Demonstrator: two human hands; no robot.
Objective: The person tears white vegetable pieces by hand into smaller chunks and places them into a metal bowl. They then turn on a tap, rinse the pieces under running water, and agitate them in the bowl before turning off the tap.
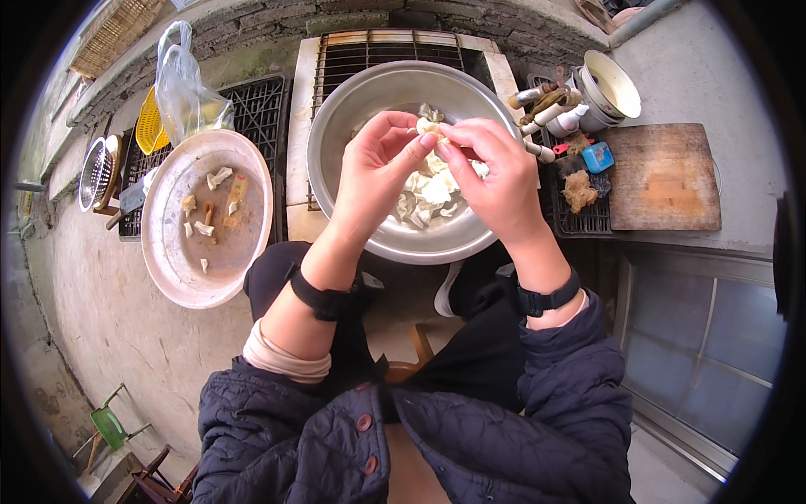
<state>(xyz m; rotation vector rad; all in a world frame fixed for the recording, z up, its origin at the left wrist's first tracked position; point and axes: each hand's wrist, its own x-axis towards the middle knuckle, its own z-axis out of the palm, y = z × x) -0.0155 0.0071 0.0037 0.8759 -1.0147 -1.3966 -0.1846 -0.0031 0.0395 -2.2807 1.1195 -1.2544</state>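
Note:
My left hand (384, 167) and my right hand (494, 170) meet over a wide stainless steel basin (403, 249). Between their fingertips both grip one small whitish piece of food (428, 125), possibly mushroom or cabbage; its kind is uncertain. Below them in the basin lie more whitish, ruffled pieces (434, 189), partly hidden by my hands. To the left, a worn pale plastic basin (160, 252) holds several small pale scraps (204, 229) and a brownish curved bit.
The steel basin rests on a tiled stand with a metal grate (390, 47). At left are a plastic bag (182, 94), a yellow basket (150, 126) and a cleaver (131, 200). At right are stacked bowls (612, 85), a blue soap box (598, 157) and a wooden cutting board (666, 176).

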